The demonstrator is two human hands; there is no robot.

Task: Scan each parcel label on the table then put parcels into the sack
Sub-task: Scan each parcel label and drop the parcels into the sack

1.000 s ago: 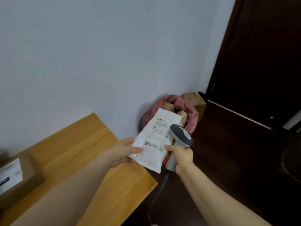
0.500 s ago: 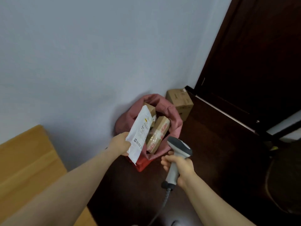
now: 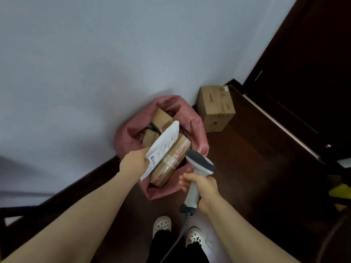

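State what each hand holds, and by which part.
The left hand pinches the white parcel by its near end, over the open pink sack. The right hand grips the scanner by its handle.

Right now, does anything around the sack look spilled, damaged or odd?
Nothing stands out: the left hand holds the white plastic mailer over the open pink sack of brown cardboard parcels, and the right hand grips the grey handheld scanner.
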